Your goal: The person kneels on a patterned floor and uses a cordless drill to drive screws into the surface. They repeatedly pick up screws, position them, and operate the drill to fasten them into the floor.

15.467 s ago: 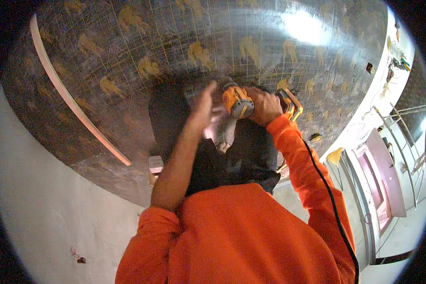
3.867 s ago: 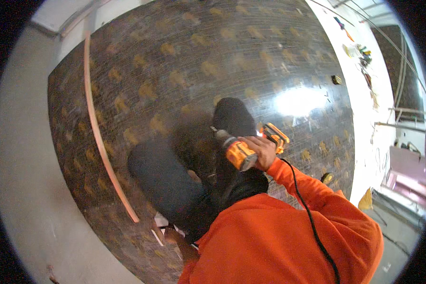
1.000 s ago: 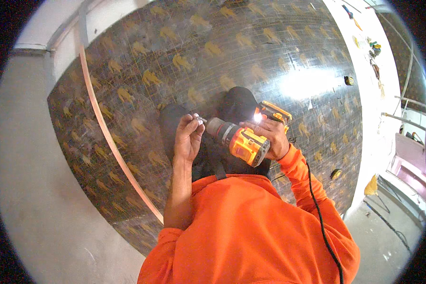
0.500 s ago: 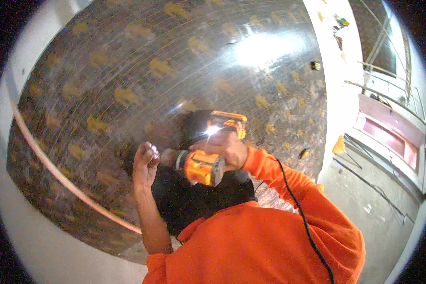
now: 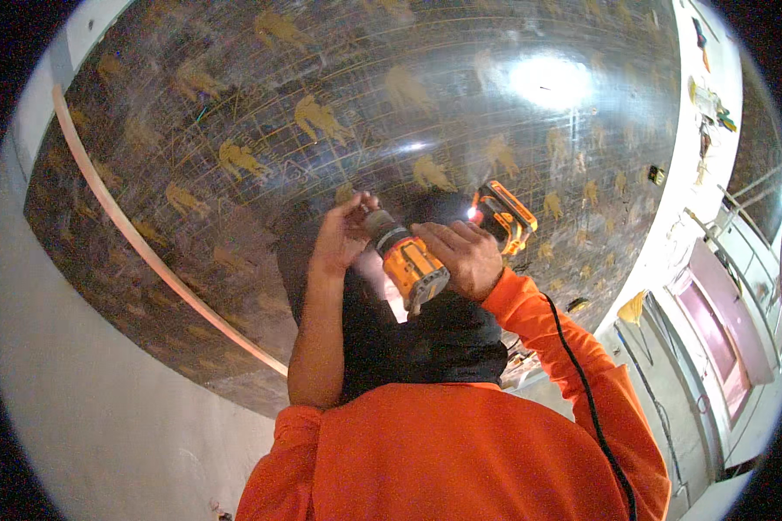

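Note:
My right hand [image 5: 466,259] grips an orange and black cordless drill [image 5: 415,267], its lit lamp shining beside the battery end. The chuck points up and left, toward my left hand [image 5: 341,233]. There the fingers are curled in a pinch right at the chuck's tip; whatever sits between them is too small to make out. Both hands are in front of a large dark board [image 5: 235,95] printed with yellow figures. I cannot tell whether the drill touches it.
A pale strip [image 5: 139,234] runs along the board's lower left side. A black cable [image 5: 593,401] hangs down over my orange right sleeve. Black fabric [image 5: 417,352] lies below the drill. At the far right are a pinkish recessed panel [image 5: 712,326] and loose cables.
The view has shifted, so the board and room sit differently. The drill has turned from nearly level to pointing up and left. My left fingers stay beside the chuck's tip.

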The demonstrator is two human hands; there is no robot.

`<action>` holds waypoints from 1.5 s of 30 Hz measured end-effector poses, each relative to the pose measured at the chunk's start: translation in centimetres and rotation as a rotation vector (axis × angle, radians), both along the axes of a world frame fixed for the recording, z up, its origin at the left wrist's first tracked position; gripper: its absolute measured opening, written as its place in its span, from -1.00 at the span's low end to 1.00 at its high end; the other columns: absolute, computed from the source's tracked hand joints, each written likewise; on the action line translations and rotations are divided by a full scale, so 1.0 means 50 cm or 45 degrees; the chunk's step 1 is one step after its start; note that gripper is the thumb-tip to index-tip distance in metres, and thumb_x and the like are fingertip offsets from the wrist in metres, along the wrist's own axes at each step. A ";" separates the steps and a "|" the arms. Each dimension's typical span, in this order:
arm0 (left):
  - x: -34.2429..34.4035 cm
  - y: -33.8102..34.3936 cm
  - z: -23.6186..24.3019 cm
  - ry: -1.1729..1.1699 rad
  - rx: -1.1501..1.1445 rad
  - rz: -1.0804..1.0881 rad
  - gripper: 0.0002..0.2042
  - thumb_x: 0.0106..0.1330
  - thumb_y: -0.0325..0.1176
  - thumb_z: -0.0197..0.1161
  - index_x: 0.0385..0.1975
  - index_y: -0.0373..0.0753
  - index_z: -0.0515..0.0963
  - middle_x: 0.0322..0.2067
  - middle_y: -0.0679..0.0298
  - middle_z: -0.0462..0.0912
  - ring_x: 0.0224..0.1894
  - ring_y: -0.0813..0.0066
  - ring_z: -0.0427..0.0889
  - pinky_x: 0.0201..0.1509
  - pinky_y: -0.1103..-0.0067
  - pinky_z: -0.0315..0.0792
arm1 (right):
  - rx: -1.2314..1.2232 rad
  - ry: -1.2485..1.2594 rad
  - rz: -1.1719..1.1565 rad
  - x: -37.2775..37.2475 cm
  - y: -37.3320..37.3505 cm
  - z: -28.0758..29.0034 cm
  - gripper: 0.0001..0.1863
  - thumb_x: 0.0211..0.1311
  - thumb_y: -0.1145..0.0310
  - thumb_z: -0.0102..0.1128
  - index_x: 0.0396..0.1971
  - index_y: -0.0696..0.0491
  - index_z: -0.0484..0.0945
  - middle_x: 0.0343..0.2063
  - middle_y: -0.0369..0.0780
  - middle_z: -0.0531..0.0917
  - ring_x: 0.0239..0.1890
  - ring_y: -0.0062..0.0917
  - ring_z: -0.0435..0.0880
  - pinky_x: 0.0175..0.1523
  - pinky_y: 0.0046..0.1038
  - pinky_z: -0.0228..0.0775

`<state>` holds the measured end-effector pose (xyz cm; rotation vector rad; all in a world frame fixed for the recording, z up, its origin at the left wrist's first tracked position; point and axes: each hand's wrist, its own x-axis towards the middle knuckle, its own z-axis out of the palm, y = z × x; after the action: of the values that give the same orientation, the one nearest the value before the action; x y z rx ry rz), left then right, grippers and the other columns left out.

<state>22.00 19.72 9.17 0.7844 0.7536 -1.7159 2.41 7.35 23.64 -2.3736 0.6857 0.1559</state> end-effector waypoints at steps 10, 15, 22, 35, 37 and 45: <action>-0.064 -0.058 -0.045 0.174 0.271 0.318 -0.80 0.44 -0.26 -0.05 -0.12 -0.21 0.43 -0.03 0.07 0.58 0.07 0.10 0.55 0.13 0.07 0.46 | 0.027 0.366 -0.071 0.080 0.010 -0.034 -0.43 0.11 0.38 0.08 0.21 0.03 0.39 -0.13 -0.18 0.62 -0.24 -0.30 0.65 -0.22 -0.27 0.57; -0.068 -0.073 -0.069 -0.024 0.302 0.130 -0.74 0.38 -0.26 0.02 -0.06 -0.27 0.45 0.08 0.05 0.53 0.20 0.09 0.47 0.14 0.22 0.45 | 0.147 0.404 -0.144 0.085 -0.002 -0.057 -0.39 0.09 0.40 0.10 0.23 0.06 0.34 -0.11 -0.14 0.62 -0.18 -0.22 0.65 -0.15 -0.20 0.56; -0.077 -0.066 -0.132 -0.173 0.424 -0.094 -0.73 0.32 -0.21 0.15 -0.12 -0.24 0.56 0.03 0.13 0.60 -0.13 0.25 0.57 -0.08 0.36 0.52 | 0.152 0.485 -0.174 0.092 -0.011 -0.055 -0.21 -0.15 0.26 0.41 0.21 0.02 0.38 -0.07 -0.20 0.63 -0.15 -0.27 0.65 -0.12 -0.26 0.54; -0.081 -0.074 -0.113 -0.188 0.540 -0.088 -0.79 0.32 -0.25 0.12 -0.21 -0.24 0.52 -0.14 0.19 0.62 -0.07 0.23 0.61 -0.13 0.34 0.57 | 0.179 0.479 -0.190 0.097 -0.019 -0.047 -0.16 -0.20 0.26 0.44 0.23 -0.02 0.36 -0.09 -0.23 0.61 -0.17 -0.26 0.65 -0.16 -0.22 0.54; -0.082 -0.070 -0.117 -0.198 0.525 -0.053 -0.74 0.34 -0.26 0.07 -0.14 -0.31 0.53 -0.05 0.15 0.59 0.06 0.24 0.55 0.06 0.35 0.49 | 0.179 0.502 -0.201 0.102 -0.016 -0.045 -0.20 -0.17 0.26 0.43 0.21 -0.03 0.37 -0.10 -0.24 0.61 -0.18 -0.26 0.65 -0.17 -0.22 0.54; -0.062 -0.085 -0.096 -0.034 0.293 0.020 -0.76 0.36 -0.25 0.06 -0.22 -0.31 0.50 -0.03 0.08 0.57 0.09 0.02 0.55 0.08 0.16 0.52 | 0.210 0.629 -0.243 0.125 -0.011 -0.034 -0.45 -0.01 0.38 0.24 0.09 -0.06 0.44 -0.19 -0.19 0.64 -0.21 -0.19 0.68 -0.22 -0.14 0.58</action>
<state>18.91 15.47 4.37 0.9535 0.9476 -1.6192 8.65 6.81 21.94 -2.1069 1.0778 0.7031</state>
